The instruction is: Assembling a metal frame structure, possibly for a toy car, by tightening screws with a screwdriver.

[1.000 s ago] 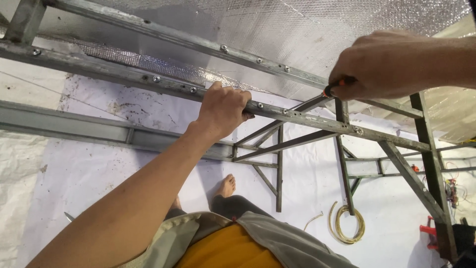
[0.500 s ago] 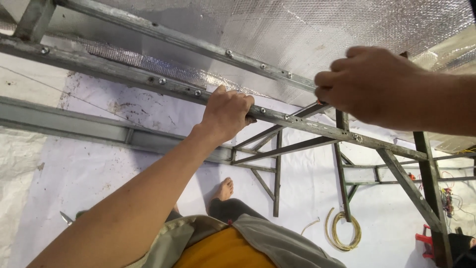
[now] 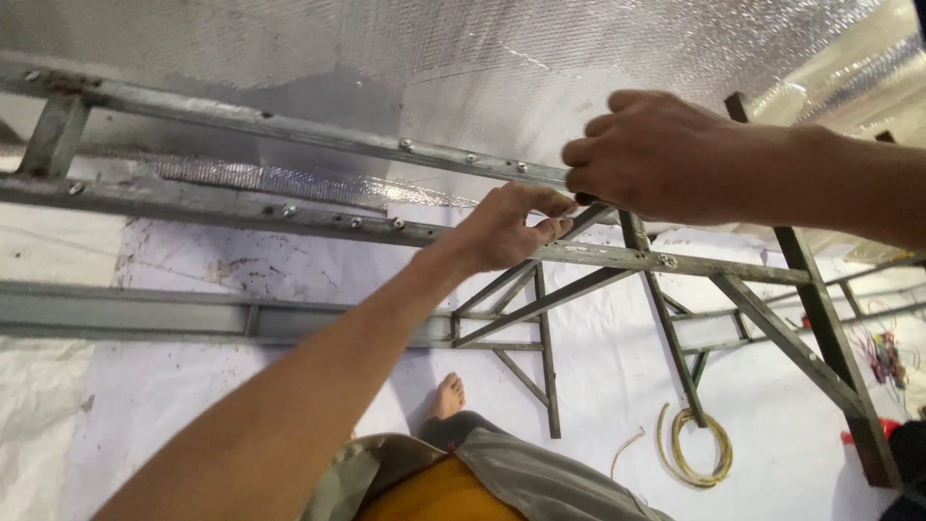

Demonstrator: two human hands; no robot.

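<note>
Steel rail [image 3: 289, 220] gripped by left hand [image 3: 506, 227]; right hand [image 3: 656, 154] fingers [image 3: 588, 152] curled shut.

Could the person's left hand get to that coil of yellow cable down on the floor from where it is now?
Probably not: the left hand rests on the metal rail, the coil lies far below, and frame bars stand between.

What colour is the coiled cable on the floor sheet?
Yellowish-tan; the coiled cable lies on the white floor sheet, seen best in the head view, lower right.

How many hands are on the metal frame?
2: the left hand rests on the lower rail, and the right hand grips the upper rail just above it.
</note>
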